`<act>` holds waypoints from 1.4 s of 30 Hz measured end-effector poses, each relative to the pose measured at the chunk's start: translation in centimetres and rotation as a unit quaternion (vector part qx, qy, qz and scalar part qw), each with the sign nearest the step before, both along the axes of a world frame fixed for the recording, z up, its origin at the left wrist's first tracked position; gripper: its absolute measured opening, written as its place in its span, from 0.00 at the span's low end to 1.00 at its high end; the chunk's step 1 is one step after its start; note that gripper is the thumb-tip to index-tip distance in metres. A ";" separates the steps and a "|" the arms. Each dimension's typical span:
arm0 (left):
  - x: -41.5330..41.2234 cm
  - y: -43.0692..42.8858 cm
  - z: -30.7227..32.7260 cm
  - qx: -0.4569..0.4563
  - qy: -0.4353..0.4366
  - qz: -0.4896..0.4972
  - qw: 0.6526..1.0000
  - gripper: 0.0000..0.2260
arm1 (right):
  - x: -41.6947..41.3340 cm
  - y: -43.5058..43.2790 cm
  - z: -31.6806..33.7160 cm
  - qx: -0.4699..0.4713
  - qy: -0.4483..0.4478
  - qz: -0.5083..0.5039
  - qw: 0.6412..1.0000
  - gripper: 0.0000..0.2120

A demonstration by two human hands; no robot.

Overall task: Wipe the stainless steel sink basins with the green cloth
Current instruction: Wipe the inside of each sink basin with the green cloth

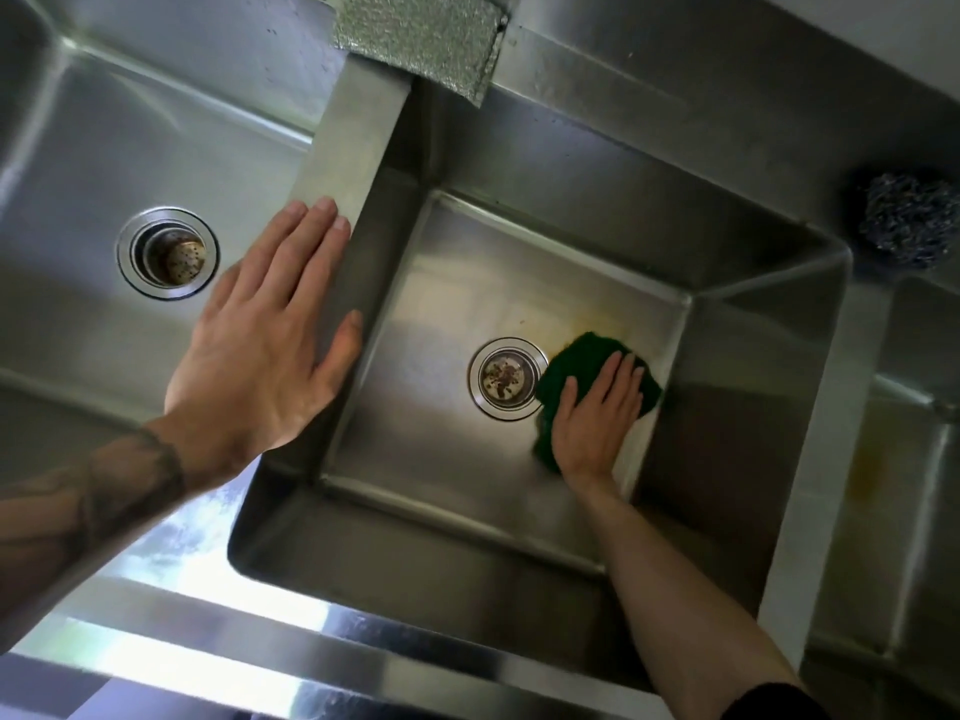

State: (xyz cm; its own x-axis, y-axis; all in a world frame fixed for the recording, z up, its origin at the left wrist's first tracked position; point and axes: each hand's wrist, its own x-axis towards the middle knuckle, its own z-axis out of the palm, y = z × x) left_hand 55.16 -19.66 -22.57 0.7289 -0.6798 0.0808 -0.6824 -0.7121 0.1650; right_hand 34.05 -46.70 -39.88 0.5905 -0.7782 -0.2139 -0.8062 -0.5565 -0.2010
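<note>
I look down into the middle stainless steel basin (415, 449). My right hand (597, 413) lies flat on the dark green cloth (582, 350) and presses it onto the basin floor just right of the round drain (506, 379). A yellowish stain (566, 324) shows on the floor beyond the cloth. My left hand (270, 324) is spread flat with its fingers apart, resting on the steel divider (353, 148) between the middle basin and the left basin (104, 148). It holds nothing.
The left basin has a strainer drain (169, 252). A silvery textured cloth (421, 39) hangs over the back rim. A steel wool scrubber (906, 220) sits on the ledge at the right. A third basin (914, 459) lies at the far right.
</note>
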 end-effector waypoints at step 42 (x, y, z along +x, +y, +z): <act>-0.2 -0.7 1.0 -0.006 0.042 0.017 0.999 0.31 | 9.4 -3.2 -0.7 -0.020 -0.049 0.125 0.991 0.31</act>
State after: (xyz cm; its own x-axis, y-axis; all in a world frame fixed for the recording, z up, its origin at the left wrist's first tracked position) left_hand 54.93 -20.34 -21.61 0.7560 -0.6541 0.0266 -0.6415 -0.7321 0.2290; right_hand 43.49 -49.90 -40.57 0.7830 -0.6110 -0.1169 -0.6189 -0.7461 -0.2456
